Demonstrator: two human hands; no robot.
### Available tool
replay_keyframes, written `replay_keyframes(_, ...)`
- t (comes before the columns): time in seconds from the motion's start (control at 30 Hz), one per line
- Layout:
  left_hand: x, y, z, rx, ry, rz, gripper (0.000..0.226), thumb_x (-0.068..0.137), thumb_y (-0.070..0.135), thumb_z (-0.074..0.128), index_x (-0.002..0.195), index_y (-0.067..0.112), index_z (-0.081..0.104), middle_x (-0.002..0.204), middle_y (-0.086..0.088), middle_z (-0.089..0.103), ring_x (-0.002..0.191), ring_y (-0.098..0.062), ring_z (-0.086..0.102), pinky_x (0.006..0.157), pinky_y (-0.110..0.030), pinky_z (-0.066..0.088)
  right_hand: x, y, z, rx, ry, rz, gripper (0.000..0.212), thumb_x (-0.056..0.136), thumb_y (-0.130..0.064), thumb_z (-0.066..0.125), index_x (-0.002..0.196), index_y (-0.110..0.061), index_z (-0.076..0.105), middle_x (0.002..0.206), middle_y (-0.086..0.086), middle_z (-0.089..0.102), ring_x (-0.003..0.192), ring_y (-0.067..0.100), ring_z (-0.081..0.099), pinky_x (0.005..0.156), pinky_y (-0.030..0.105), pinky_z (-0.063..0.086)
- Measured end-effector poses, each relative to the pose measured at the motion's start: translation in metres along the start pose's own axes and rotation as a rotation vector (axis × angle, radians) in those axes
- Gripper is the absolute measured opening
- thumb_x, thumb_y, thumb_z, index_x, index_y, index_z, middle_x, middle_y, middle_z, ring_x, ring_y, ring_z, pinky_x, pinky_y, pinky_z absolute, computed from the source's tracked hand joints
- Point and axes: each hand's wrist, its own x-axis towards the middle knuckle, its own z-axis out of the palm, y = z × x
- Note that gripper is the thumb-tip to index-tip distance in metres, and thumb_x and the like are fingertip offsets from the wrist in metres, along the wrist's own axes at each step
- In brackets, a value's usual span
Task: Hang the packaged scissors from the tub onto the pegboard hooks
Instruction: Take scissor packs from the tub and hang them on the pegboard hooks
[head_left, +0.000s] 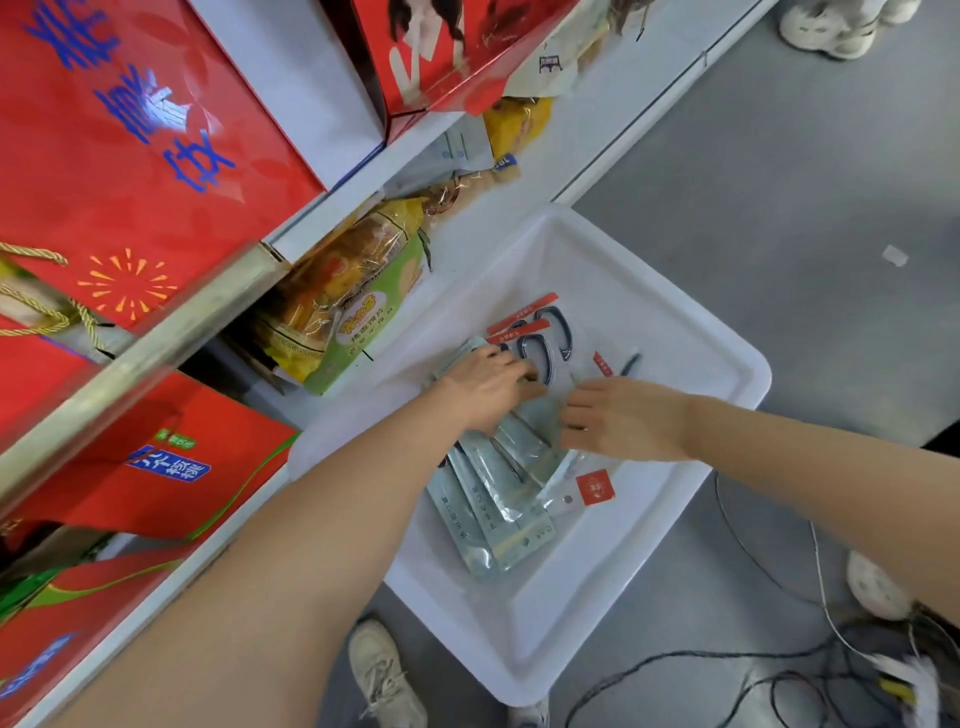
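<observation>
A white plastic tub sits on the grey floor and holds several packaged scissors. Packs with red header cards and dark handles lie at the tub's far side. Pale blue-green packs lie fanned out nearer me. Both arms reach down into the tub. My left hand rests on the packs, fingers curled over a dark-handled pack. My right hand lies just right of it, fingertips pinching the edge of a clear pack. No pegboard hooks are in view.
Shelves on the left carry red gift boxes and snack bags. A metal shelf rail juts out close to my left arm. Cables trail on the floor at lower right. Shoes stand below the tub.
</observation>
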Motion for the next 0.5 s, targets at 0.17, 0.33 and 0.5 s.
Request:
replay_keyframes(0.17, -0.004, 0.000, -0.017, -0.032, 0.062, -0.077, 0.065, 0.077, 0.040, 0.076, 0.135, 0.026, 0.050, 0.125, 0.001, 0.053, 0.119, -0.025, 0.044, 0.098, -0.036, 0.039, -0.026, 0.003, -0.023, 0.138, 0.037, 0.368, 0.039, 0.058, 0.009, 0.071, 0.090, -0.013, 0.067, 0.072, 0.001, 0.062, 0.063, 0.024, 0.058, 0.054, 0.030, 0.050)
replay_keyframes(0.33, -0.048, -0.010, -0.024, -0.472, 0.213, -0.385, 0.029, 0.096, 0.027, 0.057, 0.124, 0.018, 0.054, 0.115, -0.002, 0.061, 0.095, -0.027, 0.063, 0.066, -0.032, 0.041, -0.013, -0.006, -0.057, 0.630, 0.154, 0.923, 0.015, 0.090, -0.016, 0.065, 0.103, -0.014, 0.058, 0.090, 0.003, 0.065, 0.078, 0.026, 0.058, 0.069, 0.033, 0.046)
replay_keyframes(0.5, -0.120, -0.002, -0.043, -1.259, 0.723, -0.839, 0.028, 0.092, 0.032, 0.065, 0.102, 0.008, 0.056, 0.081, -0.012, 0.063, 0.075, -0.028, 0.060, 0.062, -0.036, 0.043, 0.013, -0.016, -0.104, 1.078, 0.457, 1.132, 0.022, 0.082, -0.019, 0.071, 0.087, -0.030, 0.052, 0.079, -0.005, 0.062, 0.074, 0.023, 0.058, 0.070, 0.041, 0.048)
